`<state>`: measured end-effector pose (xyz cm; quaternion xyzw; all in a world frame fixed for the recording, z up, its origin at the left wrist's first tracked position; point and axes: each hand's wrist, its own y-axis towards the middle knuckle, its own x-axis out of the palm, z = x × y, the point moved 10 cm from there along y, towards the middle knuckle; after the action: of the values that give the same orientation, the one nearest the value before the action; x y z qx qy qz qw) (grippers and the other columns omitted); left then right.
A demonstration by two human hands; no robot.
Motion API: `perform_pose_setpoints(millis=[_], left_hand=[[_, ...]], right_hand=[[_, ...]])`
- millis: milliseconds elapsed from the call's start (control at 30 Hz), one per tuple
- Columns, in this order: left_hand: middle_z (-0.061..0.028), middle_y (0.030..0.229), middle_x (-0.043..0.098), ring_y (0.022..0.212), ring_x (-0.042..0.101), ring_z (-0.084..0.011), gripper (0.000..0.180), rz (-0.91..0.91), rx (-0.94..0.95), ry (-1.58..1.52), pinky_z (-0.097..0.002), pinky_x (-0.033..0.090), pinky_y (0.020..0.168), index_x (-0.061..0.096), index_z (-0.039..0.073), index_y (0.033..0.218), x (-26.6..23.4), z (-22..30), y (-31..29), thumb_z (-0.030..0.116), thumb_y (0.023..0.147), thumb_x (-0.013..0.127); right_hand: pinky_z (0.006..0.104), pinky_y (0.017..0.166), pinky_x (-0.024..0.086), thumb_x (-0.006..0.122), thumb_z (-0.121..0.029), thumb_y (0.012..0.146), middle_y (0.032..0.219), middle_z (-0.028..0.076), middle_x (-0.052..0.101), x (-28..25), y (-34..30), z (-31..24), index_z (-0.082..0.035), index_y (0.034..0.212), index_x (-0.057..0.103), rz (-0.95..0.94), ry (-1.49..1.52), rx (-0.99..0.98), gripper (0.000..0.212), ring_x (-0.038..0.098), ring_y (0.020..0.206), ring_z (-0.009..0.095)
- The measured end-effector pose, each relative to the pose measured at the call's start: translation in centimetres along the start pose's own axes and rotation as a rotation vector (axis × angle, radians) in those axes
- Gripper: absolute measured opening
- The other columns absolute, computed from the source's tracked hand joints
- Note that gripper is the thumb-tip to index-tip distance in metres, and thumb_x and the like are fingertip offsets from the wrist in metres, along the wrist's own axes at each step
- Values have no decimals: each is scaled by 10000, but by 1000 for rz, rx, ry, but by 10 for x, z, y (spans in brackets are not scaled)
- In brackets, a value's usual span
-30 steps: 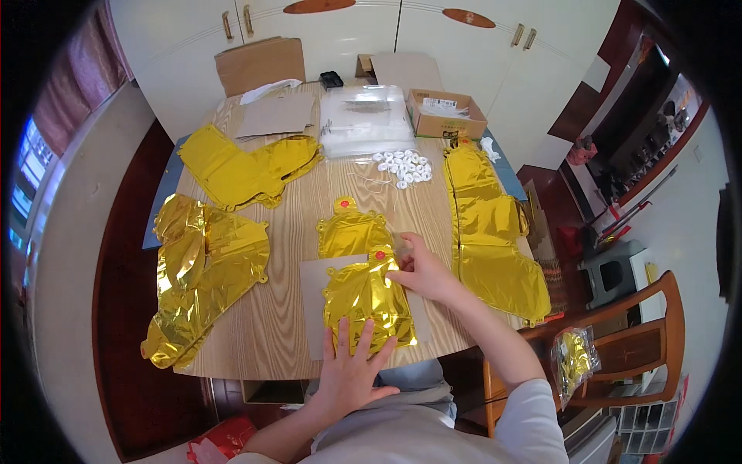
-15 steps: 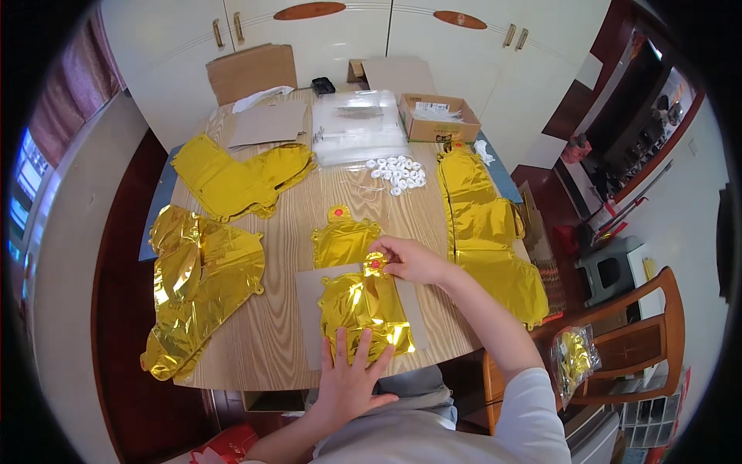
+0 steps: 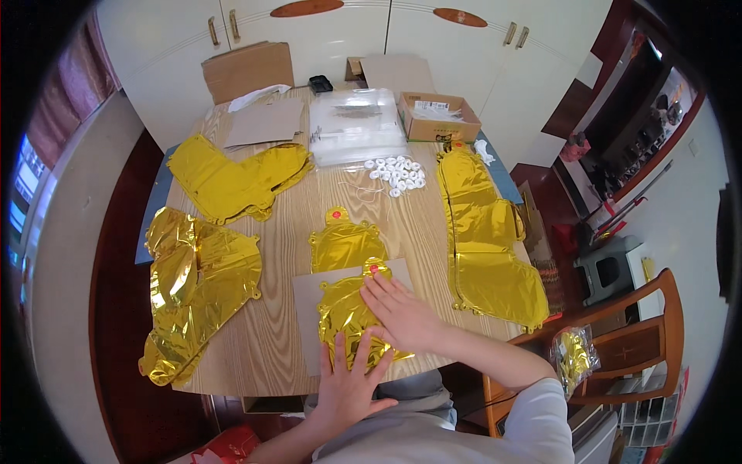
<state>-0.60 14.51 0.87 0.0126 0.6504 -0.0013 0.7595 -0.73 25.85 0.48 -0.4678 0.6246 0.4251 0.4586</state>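
Observation:
A folded gold foil balloon [image 3: 341, 304] lies on a grey cardboard sheet [image 3: 307, 325] at the table's near edge. Its tab with a red dot points away from me. My left hand [image 3: 349, 383] presses its near part, fingers spread flat. Against its right side rests my right hand [image 3: 406, 315], fingers stretched out, fingertips just below the red dot. Under my hands part of the foil is hidden. Just beyond the sheet is another folded gold foil balloon [image 3: 344, 243], also with a red-dotted tab, its near end covered by the sheet.
Unfolded gold foil balloons lie at left [image 3: 205, 286], far left [image 3: 224, 174] and right [image 3: 495, 247]. Farther back are small white ribbon rolls [image 3: 398, 174], a stack of clear plastic bags [image 3: 355, 127] and an open cardboard box [image 3: 440, 127]. A wooden chair [image 3: 618, 344] stands at right.
My right hand has let go of the red-dotted tab and moved nearer to me, now lying flat on the foil. The left hand stays in place.

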Motion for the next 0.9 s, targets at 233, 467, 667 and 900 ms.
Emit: perform_pose_setpoints(millis=[233,467,667,900], left_hand=[[-222,1439,350,1294,283,-577,872,14,-1,-19,-727,217,1020,502,270,1381,0,-1,-1,738,661,654],[-228,1453,332,1293,271,-588,881,-8,8,-8,-731,225,1012,488,274,1391,3,-1,-2,741,663,651],[-236,1459,318,1297,261,-591,886,-9,19,1,-734,226,1007,474,268,1403,2,1,-1,742,674,640],[-238,1453,320,1299,263,-589,883,12,9,-3,-731,227,1010,479,263,1399,0,0,-3,734,673,652]], right_hand=[[533,1154,184,449,-446,967,1511,168,353,-1,32,32,-33,1446,373,82,-154,10,637,278,1424,336],[589,1147,129,439,-461,967,1534,145,323,-11,65,72,-92,1474,347,198,-270,96,634,227,1445,345],[546,1112,209,563,-387,907,1389,150,448,-39,72,96,-102,1356,474,372,-298,136,539,346,1347,329],[446,919,354,618,-288,782,1083,113,548,-36,45,107,-87,889,617,-57,124,334,227,476,1125,304]])
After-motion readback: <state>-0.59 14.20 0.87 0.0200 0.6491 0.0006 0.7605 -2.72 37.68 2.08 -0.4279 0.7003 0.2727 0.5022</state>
